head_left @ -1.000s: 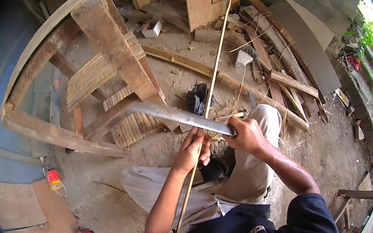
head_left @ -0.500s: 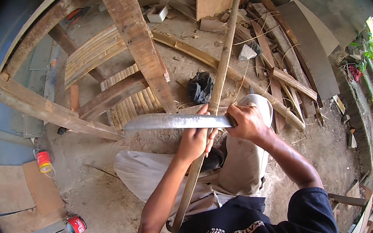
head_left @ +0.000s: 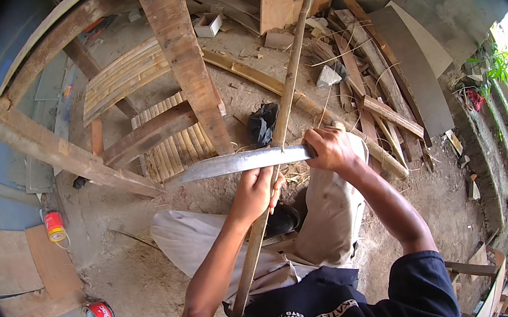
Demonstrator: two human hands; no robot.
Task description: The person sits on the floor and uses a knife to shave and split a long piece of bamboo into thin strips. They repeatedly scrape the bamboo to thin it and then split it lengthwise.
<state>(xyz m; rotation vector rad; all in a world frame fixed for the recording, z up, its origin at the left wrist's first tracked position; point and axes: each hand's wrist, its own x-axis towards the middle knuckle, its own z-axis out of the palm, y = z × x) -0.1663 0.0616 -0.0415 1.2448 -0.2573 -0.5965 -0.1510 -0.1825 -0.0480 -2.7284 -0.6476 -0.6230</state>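
A long, slim bamboo pole [head_left: 291, 81] slants from my lap up and away toward the wood pieces at the back. My left hand [head_left: 252, 193] is wrapped round the pole just below the blade. In my right hand [head_left: 331, 148] is the handle of a machete, mostly covered by the fingers. Its broad, worn blade [head_left: 229, 164] points left and crosses the pole, touching or very near it. Pale shavings [head_left: 296, 172] lie on the ground below, between my legs.
A wooden frame [head_left: 181, 59] with bamboo slats [head_left: 166, 141] stands at the left. A black plastic bag [head_left: 263, 123] lies ahead, beside the pole. Thick bamboo [head_left: 370, 147] and scrap planks [head_left: 383, 73] are heaped at the right. A red can [head_left: 100, 315] lies at lower left.
My left hand has shifted left and down, its fingers now below the blade. The machete has moved a little left and lies more level. The pole has tilted slightly and shifted left.
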